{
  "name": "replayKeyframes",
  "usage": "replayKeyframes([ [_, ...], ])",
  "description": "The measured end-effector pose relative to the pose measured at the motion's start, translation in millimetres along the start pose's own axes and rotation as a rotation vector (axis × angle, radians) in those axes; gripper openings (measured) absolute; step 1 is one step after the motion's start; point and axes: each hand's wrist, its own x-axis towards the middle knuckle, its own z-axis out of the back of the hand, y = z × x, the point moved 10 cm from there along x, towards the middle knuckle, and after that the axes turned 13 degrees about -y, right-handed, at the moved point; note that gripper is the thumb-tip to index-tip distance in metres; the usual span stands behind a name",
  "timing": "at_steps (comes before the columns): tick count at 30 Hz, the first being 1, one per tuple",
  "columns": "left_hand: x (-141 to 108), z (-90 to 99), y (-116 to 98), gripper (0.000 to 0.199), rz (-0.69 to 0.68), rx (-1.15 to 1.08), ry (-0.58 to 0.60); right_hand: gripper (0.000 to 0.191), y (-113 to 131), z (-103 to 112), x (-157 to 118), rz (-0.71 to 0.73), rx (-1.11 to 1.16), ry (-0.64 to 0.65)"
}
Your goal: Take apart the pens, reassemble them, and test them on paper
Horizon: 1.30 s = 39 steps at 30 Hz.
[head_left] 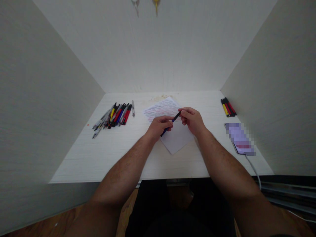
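Note:
A blue pen (176, 117) with a dark upper end is held slantwise between my two hands. My left hand (160, 127) is closed around its blue barrel, the lower end sticking out below the fingers. The fingertips of my right hand (191, 119) pinch the dark upper end. Beneath the hands lies a white sheet of paper (174, 141), its near part blank. The far part of the paper (161, 108) is covered with rows of scribbled lines, some reddish and some dark.
A pile of several pens (119, 115) lies at the left, with a clear pen (133, 108) beside it. Several yellow and red pens (228, 107) lie at the far right. Nearer is a phone (239, 139) with a white cable (254, 168).

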Motion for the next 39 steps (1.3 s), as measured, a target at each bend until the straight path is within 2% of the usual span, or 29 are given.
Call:
replayKeyframes([
  [3,-0.1,-0.4,0.9,0.033,0.012,0.004,0.005,0.03,2.8,-3.0,-1.8,-0.01,0.064,0.037],
  [10,-0.1,-1.4,1.3,0.033,-0.013,0.004,0.03,0.018,4.8,-1.0,0.7,0.067,-0.024,0.005],
  [17,0.9,-1.6,4.3,0.036,-0.019,0.057,0.021,0.031,5.3,3.9,0.3,0.131,-0.196,-0.084],
  [20,0.2,-2.6,5.5,0.037,0.009,0.035,0.026,0.031,5.0,3.6,-1.1,0.102,-0.167,-0.093],
  [26,-2.4,-4.0,2.5,0.036,0.023,0.005,0.037,0.027,-0.2,-11.3,-6.0,-0.016,0.013,0.074],
  [28,-3.0,-4.7,2.7,0.036,0.021,0.012,0.043,0.023,-0.9,-9.0,-4.8,-0.004,-0.01,0.051],
  [33,-2.8,-4.0,4.3,0.038,0.02,0.03,0.032,0.04,-3.3,-2.6,-1.4,0.016,-0.061,-0.031],
  [39,-3.3,-5.1,4.9,0.039,0.013,0.045,0.072,0.031,-5.4,-10.9,-5.1,-0.064,0.04,0.061],
])
